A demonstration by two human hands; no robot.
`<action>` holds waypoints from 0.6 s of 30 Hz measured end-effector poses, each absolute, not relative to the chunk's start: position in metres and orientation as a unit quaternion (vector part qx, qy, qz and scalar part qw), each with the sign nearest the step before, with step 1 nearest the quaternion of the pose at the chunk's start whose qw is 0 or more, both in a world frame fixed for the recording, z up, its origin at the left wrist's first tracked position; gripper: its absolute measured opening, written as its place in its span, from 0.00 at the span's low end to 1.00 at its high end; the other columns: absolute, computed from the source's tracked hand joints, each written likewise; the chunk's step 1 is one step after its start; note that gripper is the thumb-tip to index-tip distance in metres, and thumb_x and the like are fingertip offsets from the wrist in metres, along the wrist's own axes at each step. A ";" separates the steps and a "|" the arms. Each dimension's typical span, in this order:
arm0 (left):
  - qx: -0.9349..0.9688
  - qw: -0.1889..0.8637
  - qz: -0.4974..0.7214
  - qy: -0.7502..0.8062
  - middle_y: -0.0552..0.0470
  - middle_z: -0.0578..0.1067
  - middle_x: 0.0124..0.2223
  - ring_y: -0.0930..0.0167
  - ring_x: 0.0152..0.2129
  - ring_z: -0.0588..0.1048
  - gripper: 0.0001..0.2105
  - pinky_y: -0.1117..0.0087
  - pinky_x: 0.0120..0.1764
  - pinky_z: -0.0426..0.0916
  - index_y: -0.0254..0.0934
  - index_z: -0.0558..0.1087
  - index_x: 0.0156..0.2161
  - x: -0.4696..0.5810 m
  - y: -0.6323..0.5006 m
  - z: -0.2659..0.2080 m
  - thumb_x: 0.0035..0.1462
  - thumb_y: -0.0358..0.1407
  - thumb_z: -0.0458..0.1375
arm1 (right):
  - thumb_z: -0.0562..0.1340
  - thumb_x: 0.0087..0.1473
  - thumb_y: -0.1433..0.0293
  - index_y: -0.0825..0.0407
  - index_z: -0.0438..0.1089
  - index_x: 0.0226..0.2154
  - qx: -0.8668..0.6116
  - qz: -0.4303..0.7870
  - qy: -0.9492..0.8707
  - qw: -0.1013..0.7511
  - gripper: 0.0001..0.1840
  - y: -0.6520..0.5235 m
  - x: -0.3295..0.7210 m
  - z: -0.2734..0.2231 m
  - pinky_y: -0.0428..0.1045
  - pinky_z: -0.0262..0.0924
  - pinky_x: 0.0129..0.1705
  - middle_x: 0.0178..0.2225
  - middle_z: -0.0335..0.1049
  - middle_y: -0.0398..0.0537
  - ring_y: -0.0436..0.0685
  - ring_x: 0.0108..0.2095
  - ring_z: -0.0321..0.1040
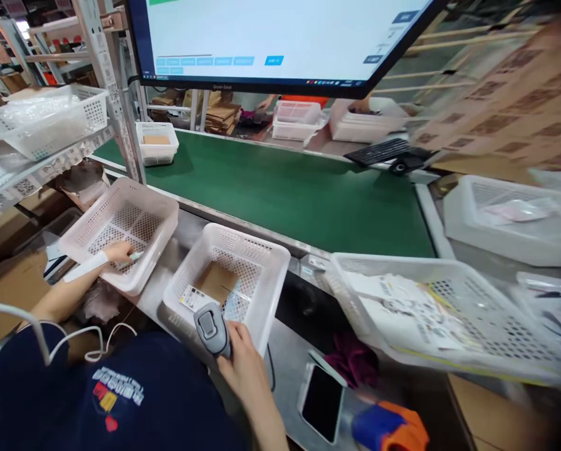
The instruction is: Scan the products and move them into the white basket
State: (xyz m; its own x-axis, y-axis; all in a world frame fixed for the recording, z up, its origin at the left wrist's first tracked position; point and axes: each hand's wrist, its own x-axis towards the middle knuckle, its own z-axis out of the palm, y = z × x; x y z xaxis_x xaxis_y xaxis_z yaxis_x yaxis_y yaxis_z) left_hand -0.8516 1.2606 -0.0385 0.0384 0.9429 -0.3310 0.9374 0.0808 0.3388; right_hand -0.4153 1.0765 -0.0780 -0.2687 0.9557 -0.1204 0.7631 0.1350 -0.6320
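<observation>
My left hand [119, 252] reaches into a white plastic basket [160, 232] on the left, fingers closed on a small pale green-white item [136, 256] whose kind I cannot make out. My right hand [242, 362] grips a grey barcode scanner [212, 329], held over the near edge of a second white basket [273, 275]. In that second basket lie a brown cardboard piece [218, 282], a white printed label [195, 298] and a pale bluish packet [235, 305].
Beyond the baskets runs a green conveyor belt [280, 188] carrying a small white basket [157, 144]. A monitor [271, 44] hangs above it. To the right are a basket of printed papers [402, 307], a phone [323, 401] and a purple cloth [353, 360]. Another person's hand [266, 102] shows behind.
</observation>
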 end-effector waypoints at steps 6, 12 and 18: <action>0.593 0.343 0.262 0.679 0.50 0.76 0.30 0.68 0.23 0.75 0.19 0.71 0.27 0.67 0.37 0.70 0.34 -0.807 1.282 -0.025 0.52 0.50 0.68 | 0.56 0.52 0.76 0.49 0.64 0.67 -0.558 0.318 -0.752 0.147 0.39 1.094 -0.432 -0.043 0.54 0.71 0.48 0.61 0.67 0.55 0.64 0.50 0.76; 0.603 0.414 0.319 0.603 0.54 0.73 0.25 0.70 0.20 0.73 0.24 0.73 0.24 0.64 0.38 0.68 0.33 -0.695 1.286 -0.035 0.44 0.54 0.71 | 0.60 0.56 0.75 0.52 0.60 0.72 -0.604 0.309 -0.731 0.067 0.41 1.108 -0.451 -0.002 0.56 0.70 0.55 0.63 0.66 0.58 0.67 0.55 0.75; 0.642 0.451 0.248 0.569 0.51 0.76 0.27 0.62 0.23 0.78 0.30 0.67 0.27 0.71 0.39 0.69 0.39 -0.619 1.271 -0.065 0.42 0.61 0.68 | 0.64 0.54 0.74 0.50 0.66 0.67 -0.667 0.319 -0.664 0.112 0.38 1.087 -0.412 -0.017 0.55 0.67 0.52 0.59 0.69 0.56 0.67 0.53 0.75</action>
